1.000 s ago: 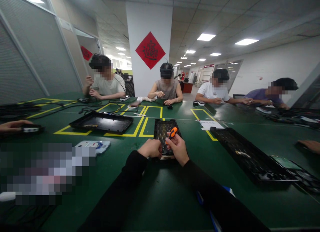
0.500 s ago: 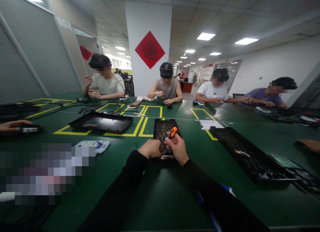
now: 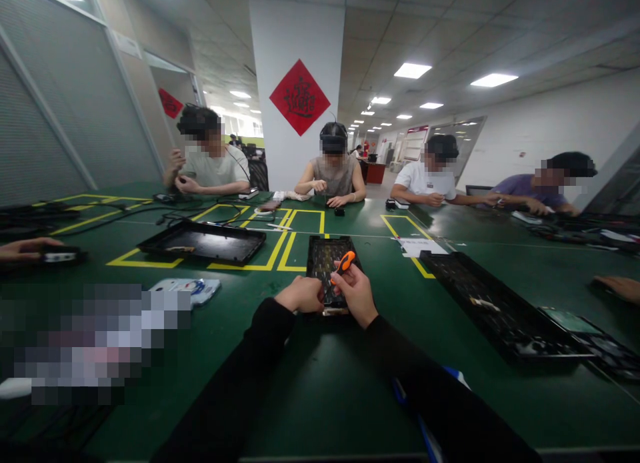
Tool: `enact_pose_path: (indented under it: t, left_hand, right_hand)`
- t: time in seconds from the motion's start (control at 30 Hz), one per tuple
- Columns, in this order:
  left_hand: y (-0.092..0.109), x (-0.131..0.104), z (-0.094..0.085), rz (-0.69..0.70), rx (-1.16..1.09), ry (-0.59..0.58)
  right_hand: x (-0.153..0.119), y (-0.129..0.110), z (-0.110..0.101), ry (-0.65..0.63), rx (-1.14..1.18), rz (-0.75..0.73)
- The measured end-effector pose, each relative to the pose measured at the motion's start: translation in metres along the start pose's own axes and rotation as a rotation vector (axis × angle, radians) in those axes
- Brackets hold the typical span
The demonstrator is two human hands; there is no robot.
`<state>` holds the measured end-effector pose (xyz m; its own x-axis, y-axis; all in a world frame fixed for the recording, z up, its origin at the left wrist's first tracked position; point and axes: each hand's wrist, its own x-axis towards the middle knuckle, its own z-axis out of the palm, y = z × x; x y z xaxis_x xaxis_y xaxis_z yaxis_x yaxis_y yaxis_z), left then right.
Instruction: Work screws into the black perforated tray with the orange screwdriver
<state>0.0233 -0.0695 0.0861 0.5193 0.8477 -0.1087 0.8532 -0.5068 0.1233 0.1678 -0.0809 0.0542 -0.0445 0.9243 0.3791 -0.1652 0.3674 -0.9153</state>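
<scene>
Straight ahead of me on the green table lies a black plastic casing (image 3: 323,253), a shallow open shell with small fittings inside. My right hand (image 3: 361,295) is closed around a screwdriver (image 3: 346,263) with an orange and black handle; the handle leans up to the right and the tip end points down into the casing. At the casing's near left side is my left hand (image 3: 303,294), its fingers curled over the edge. What those fingers hold, if anything, is hidden.
A black tray-like casing (image 3: 210,246) lies to the left, and a long black casing (image 3: 505,310) to the right beside white paper (image 3: 423,247). A phone case (image 3: 193,291) is at near left. Several people sit across; other people's hands show at both sides.
Both my hands and the screwdriver hold nearly the same place over the casing. The view has shifted very slightly.
</scene>
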Motion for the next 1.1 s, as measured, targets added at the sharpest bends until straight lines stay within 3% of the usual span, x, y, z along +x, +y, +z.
enact_pose_path:
  t: [0.53, 0.73, 0.83, 1.0, 1.1]
  left_hand:
    - [-0.011, -0.007, 0.0, 0.001, -0.264, 0.02]
    - [-0.019, -0.008, -0.005, -0.031, -0.27, 0.082]
    - [-0.015, -0.006, -0.001, -0.043, -0.201, 0.225]
    - [-0.002, -0.004, 0.024, -0.146, -0.224, 0.656]
    - [-0.003, -0.003, 0.039, -0.225, -0.383, 0.752]
  right_hand:
    - [0.0, -0.001, 0.0, 0.029, -0.012, -0.001]
    - [0.0, -0.001, -0.001, 0.032, -0.02, -0.01]
    - [0.0, -0.001, 0.0, 0.028, -0.012, -0.014]
    - [0.0, -0.001, 0.0, 0.013, 0.007, -0.003]
    - [0.0, 0.0, -0.001, 0.007, 0.001, 0.0]
